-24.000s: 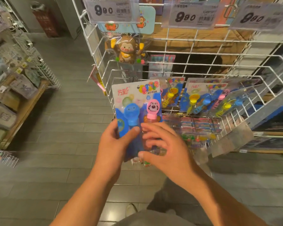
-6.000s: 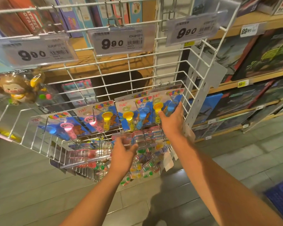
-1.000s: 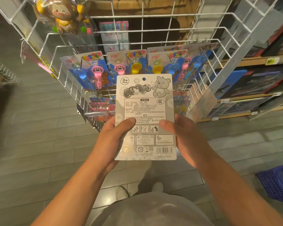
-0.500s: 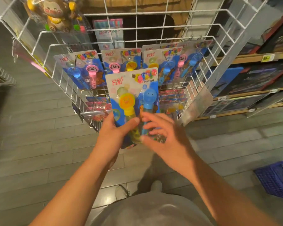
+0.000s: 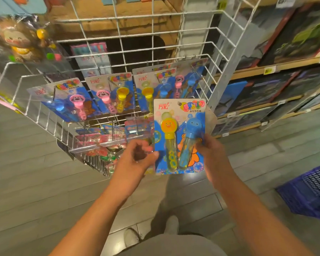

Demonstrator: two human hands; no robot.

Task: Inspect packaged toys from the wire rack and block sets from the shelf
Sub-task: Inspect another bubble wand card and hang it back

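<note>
The right hand (image 5: 210, 151) is pinching the bubble-wand pack (image 5: 179, 137) by its right edge, front side up, before the wire rack (image 5: 155, 32); the left hand (image 5: 137, 157) is hovering loosely curled at its left edge, seemingly gripping nothing. A one-sided pinch is risking the card tilting, slipping floorward or snagging a hook

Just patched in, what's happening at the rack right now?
A person stands at a white wire rack holding a carded bubble-wand pack, printed front up. The right hand pinches its right edge. The left hand sits curled at its left edge, thumb tip touching it. More packs hang on the rack behind; a blue basket sits on the floor.
</note>
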